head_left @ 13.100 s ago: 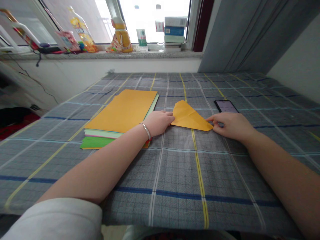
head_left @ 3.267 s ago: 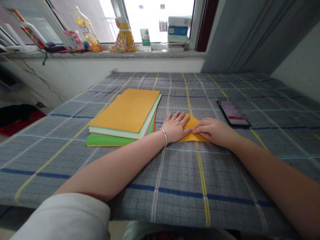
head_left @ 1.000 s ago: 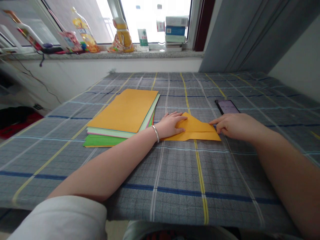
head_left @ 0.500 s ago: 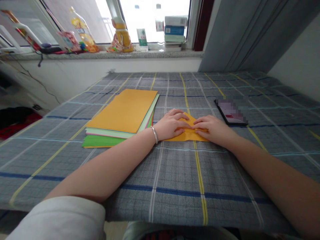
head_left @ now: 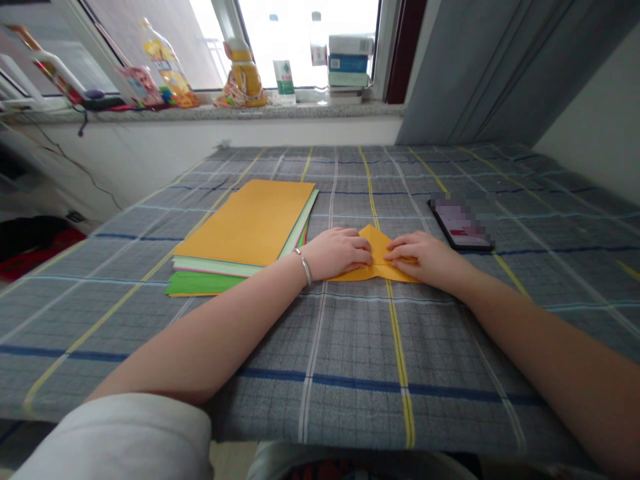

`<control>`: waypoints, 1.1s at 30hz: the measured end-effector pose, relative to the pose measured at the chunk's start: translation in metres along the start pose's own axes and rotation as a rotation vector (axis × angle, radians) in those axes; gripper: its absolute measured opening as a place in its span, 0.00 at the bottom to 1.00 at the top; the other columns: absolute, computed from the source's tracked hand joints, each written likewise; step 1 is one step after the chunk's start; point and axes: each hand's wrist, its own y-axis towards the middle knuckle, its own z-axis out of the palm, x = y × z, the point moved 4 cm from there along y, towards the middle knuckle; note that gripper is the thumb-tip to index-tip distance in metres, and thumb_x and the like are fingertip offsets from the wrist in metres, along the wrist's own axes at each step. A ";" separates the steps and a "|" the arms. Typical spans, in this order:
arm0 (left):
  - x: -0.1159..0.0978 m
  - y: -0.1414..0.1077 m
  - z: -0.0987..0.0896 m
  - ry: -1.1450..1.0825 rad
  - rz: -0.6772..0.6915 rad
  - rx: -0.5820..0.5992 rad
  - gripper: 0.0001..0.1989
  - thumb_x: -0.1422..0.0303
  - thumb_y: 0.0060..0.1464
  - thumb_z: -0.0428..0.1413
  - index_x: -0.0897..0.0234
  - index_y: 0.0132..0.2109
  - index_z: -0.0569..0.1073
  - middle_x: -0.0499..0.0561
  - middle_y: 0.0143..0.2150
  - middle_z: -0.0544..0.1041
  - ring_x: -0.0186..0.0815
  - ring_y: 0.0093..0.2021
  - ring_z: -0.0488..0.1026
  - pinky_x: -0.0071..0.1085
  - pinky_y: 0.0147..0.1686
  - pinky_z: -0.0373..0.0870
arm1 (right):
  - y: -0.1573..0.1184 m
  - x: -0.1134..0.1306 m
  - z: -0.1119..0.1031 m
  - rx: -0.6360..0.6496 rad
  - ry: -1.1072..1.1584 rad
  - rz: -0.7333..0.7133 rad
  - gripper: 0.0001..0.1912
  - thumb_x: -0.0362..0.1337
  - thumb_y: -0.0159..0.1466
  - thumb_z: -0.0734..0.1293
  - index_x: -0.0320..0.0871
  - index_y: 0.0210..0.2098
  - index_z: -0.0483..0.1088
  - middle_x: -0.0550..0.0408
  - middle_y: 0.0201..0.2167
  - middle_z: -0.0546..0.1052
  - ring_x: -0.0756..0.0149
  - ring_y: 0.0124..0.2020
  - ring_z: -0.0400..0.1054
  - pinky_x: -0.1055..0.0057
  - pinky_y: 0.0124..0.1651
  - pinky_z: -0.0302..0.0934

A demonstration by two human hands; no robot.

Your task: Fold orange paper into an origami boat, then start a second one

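A folded sheet of orange paper point(head_left: 373, 245) lies on the checked tablecloth, with a peak at its far side and a crease down the middle. My left hand point(head_left: 339, 253), a silver bangle at its wrist, rests on the paper's left part. Its fingers are curled and pressed together on the sheet. On the right part is my right hand point(head_left: 423, 257), its thumb and fingers closing on the paper near the centre crease. Both hands partly hide the sheet's side corners.
A stack of coloured paper point(head_left: 250, 220), orange on top, lies to the left, close to my left forearm. A phone point(head_left: 463, 227) lies at the right. Bottles, boxes and a plastic bottle with an orange label point(head_left: 167, 63) stand on the windowsill point(head_left: 300, 110) beyond the table.
My left hand has drawn back to the left and its fingers have curled, uncovering the paper's middle and peak. The right hand has hardly moved.
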 end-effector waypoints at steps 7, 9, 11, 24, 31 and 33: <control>0.001 -0.007 -0.002 -0.072 0.018 0.019 0.16 0.65 0.68 0.44 0.58 0.48 0.76 0.50 0.51 0.77 0.36 0.47 0.71 0.34 0.50 0.65 | 0.000 0.001 -0.001 0.013 -0.024 -0.002 0.10 0.37 0.64 0.65 0.46 0.37 0.80 0.51 0.46 0.80 0.57 0.45 0.71 0.57 0.51 0.65; 0.000 -0.008 -0.004 -0.077 0.023 0.032 0.16 0.65 0.68 0.44 0.59 0.48 0.76 0.51 0.52 0.77 0.37 0.48 0.71 0.34 0.51 0.66 | 0.000 0.002 -0.002 0.017 -0.029 -0.007 0.10 0.37 0.64 0.65 0.45 0.37 0.80 0.51 0.45 0.80 0.57 0.45 0.71 0.57 0.50 0.66; -0.001 -0.010 -0.006 -0.072 0.024 0.049 0.16 0.66 0.68 0.44 0.60 0.48 0.76 0.51 0.52 0.77 0.37 0.48 0.71 0.34 0.52 0.66 | 0.000 0.002 -0.002 0.016 -0.033 -0.010 0.10 0.37 0.64 0.65 0.46 0.36 0.80 0.51 0.45 0.80 0.57 0.45 0.72 0.57 0.50 0.66; 0.001 -0.024 -0.010 0.008 0.017 0.075 0.15 0.66 0.67 0.46 0.62 0.44 0.78 0.52 0.47 0.78 0.37 0.46 0.72 0.33 0.49 0.67 | -0.001 0.002 -0.005 0.009 -0.037 -0.035 0.10 0.36 0.64 0.64 0.48 0.35 0.80 0.52 0.45 0.80 0.58 0.44 0.73 0.57 0.49 0.67; 0.007 -0.033 -0.016 -0.070 0.006 0.074 0.15 0.70 0.65 0.46 0.62 0.39 0.79 0.52 0.43 0.80 0.35 0.43 0.73 0.32 0.49 0.66 | -0.002 0.000 -0.006 0.033 -0.049 -0.032 0.11 0.37 0.64 0.64 0.48 0.35 0.80 0.52 0.45 0.80 0.59 0.44 0.73 0.59 0.49 0.67; 0.009 -0.035 -0.020 -0.095 0.007 0.079 0.15 0.70 0.64 0.48 0.61 0.37 0.79 0.51 0.41 0.80 0.35 0.42 0.73 0.32 0.48 0.66 | -0.003 -0.001 -0.007 0.031 -0.048 -0.035 0.11 0.37 0.64 0.64 0.48 0.35 0.80 0.52 0.45 0.80 0.59 0.44 0.73 0.58 0.49 0.67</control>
